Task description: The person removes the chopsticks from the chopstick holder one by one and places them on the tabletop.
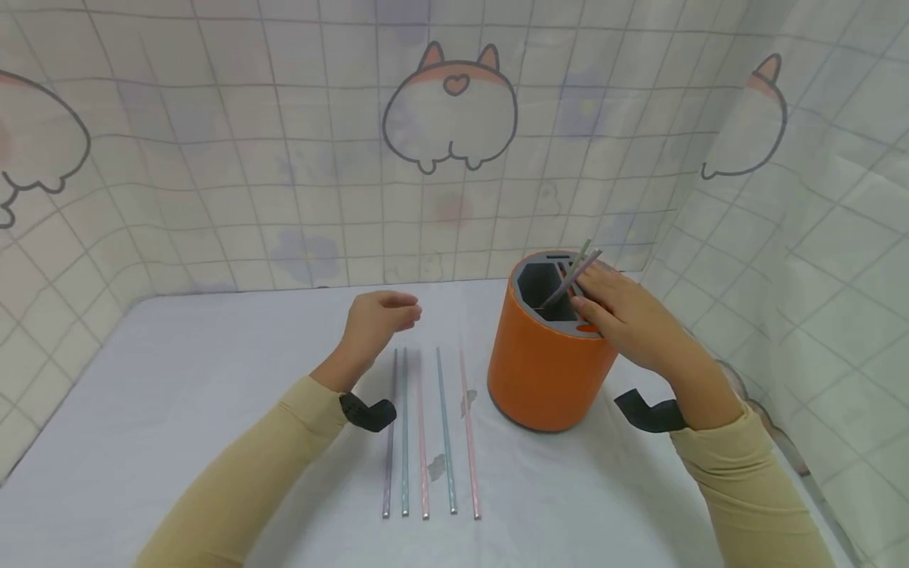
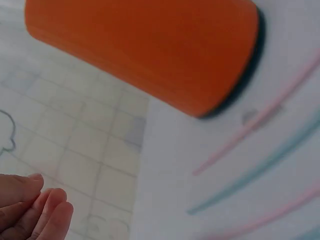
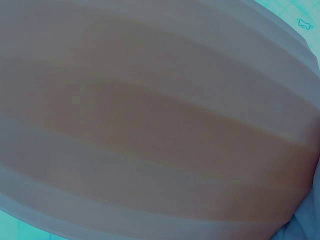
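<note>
Counting two sticks (image 1: 584, 268) in the orange holder (image 1: 550, 379) toward the table's (image 1: 213, 371) far right corner, I have five sticks (image 1: 422, 434) left lying; left hand (image 1: 379, 319) relaxed, empty; right hand (image 1: 632, 315) grip, I can't tell.

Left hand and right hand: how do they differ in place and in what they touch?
The left hand holds nothing, while the right hand touches the top of the orange holder. The left hand is near the far ends of five sticks on the table; the right hand is beside two sticks leaning in the holder. Both come from beige sleeves.
</note>
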The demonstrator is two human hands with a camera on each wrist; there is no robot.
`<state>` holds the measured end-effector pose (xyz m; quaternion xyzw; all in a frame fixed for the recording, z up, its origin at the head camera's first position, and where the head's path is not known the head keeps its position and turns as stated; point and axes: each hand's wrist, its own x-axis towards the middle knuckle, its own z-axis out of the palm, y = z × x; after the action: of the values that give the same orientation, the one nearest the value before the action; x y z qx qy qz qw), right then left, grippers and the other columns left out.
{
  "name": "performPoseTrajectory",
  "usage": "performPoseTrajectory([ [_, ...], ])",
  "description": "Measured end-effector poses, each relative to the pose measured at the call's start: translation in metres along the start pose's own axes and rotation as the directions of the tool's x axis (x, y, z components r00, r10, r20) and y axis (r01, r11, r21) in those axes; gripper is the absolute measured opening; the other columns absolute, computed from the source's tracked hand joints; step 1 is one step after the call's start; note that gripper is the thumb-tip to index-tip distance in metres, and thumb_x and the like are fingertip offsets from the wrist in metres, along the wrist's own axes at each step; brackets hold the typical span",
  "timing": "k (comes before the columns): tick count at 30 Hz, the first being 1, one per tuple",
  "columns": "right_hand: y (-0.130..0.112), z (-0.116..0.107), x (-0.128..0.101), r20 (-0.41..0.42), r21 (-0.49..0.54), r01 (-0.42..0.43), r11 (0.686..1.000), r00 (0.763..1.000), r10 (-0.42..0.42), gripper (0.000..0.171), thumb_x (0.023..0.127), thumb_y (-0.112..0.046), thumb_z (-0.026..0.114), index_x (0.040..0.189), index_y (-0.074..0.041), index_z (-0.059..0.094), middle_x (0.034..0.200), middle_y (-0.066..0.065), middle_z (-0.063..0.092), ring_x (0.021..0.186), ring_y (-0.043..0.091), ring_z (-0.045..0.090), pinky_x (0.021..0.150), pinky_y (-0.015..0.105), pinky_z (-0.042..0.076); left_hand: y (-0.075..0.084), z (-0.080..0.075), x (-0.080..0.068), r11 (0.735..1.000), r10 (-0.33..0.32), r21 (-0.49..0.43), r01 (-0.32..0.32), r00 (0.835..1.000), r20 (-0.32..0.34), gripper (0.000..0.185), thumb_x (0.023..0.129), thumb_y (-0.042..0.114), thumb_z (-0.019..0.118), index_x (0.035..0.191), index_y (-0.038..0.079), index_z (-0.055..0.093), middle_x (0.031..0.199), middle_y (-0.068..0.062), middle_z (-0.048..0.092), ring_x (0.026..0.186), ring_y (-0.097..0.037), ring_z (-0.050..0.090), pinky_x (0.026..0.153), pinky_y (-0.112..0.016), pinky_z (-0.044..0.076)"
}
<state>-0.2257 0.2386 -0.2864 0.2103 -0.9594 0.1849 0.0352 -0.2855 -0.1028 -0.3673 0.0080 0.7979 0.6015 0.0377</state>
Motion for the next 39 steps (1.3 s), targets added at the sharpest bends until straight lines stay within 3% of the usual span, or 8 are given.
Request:
performPoseTrajectory([
  [7, 0.0, 0.001, 0.001, -0.004, 0.01, 0.022, 1.0, 1.0, -0.022, 0.056, 0.107, -0.036, 0.037, 0.155, -0.007, 0.032, 0.162, 0.016, 0.029, 0.153, 0.04, 0.019, 0.122, 0.062, 0.018, 0.054, 0.028, -0.009, 0.974, 0.193, -0.126, -0.19, 0.981, 0.012, 0.03, 0.094, 0.021, 0.07, 0.118, 0.004, 0.069, 0.116, -0.011, 0.072, 0.107, -0.024, 0.07, 0.103, -0.034, 0.054],
  [14, 0.002, 0.0, 0.002, -0.001, 0.009, 0.019, 1.0, 1.0, -0.019, 0.056, 0.107, -0.037, 0.037, 0.156, -0.009, 0.029, 0.164, 0.015, 0.026, 0.153, 0.04, 0.019, 0.122, 0.063, 0.018, 0.086, 0.064, -0.016, 0.926, 0.359, -0.14, -0.351, 0.933, 0.037, 0.029, 0.094, 0.02, 0.07, 0.12, 0.006, 0.07, 0.116, -0.008, 0.073, 0.109, -0.018, 0.068, 0.101, -0.03, 0.055],
  [21, 0.004, 0.001, 0.004, -0.005, -0.005, 0.015, 1.0, 1.0, -0.015, 0.056, 0.107, -0.038, 0.036, 0.157, -0.013, 0.027, 0.165, 0.012, 0.025, 0.153, 0.038, 0.019, 0.122, 0.063, 0.018, 0.096, 0.091, -0.024, 0.885, 0.458, -0.147, -0.441, 0.882, 0.112, 0.031, 0.092, 0.017, 0.072, 0.121, 0.005, 0.07, 0.116, -0.008, 0.073, 0.11, -0.016, 0.068, 0.094, -0.024, 0.057],
  [26, 0.003, -0.001, 0.003, 0.002, -0.006, 0.01, 1.0, 1.0, -0.01, 0.057, 0.108, -0.038, 0.035, 0.156, -0.011, 0.028, 0.164, 0.014, 0.025, 0.153, 0.038, 0.018, 0.122, 0.062, 0.018, 0.099, 0.105, -0.027, 0.871, 0.482, -0.175, -0.458, 0.867, 0.127, 0.028, 0.092, 0.014, 0.072, 0.118, 0.003, 0.071, 0.115, -0.011, 0.073, 0.11, -0.018, 0.068, 0.093, -0.021, 0.057],
  [32, 0.003, -0.002, 0.002, -0.011, 0.004, 0.026, 1.0, 1.0, -0.026, 0.055, 0.108, -0.036, 0.037, 0.155, -0.008, 0.031, 0.163, 0.015, 0.029, 0.153, 0.039, 0.02, 0.122, 0.062, 0.019, 0.105, 0.114, -0.029, 0.86, 0.51, -0.064, -0.506, 0.847, 0.153, 0.027, 0.091, 0.015, 0.073, 0.115, 0.003, 0.072, 0.111, -0.01, 0.075, 0.104, -0.018, 0.072, 0.088, -0.018, 0.057],
  [39, 0.002, 0.0, 0.002, -0.006, 0.009, 0.021, 1.0, 1.0, -0.021, 0.056, 0.108, -0.037, 0.036, 0.155, -0.007, 0.032, 0.163, 0.015, 0.028, 0.153, 0.038, 0.019, 0.123, 0.062, 0.018, 0.109, 0.121, -0.029, 0.818, 0.564, 0.03, -0.574, 0.812, 0.152, 0.024, 0.089, 0.015, 0.075, 0.11, 0.003, 0.073, 0.107, -0.009, 0.076, 0.1, -0.017, 0.073, 0.086, -0.014, 0.056],
])
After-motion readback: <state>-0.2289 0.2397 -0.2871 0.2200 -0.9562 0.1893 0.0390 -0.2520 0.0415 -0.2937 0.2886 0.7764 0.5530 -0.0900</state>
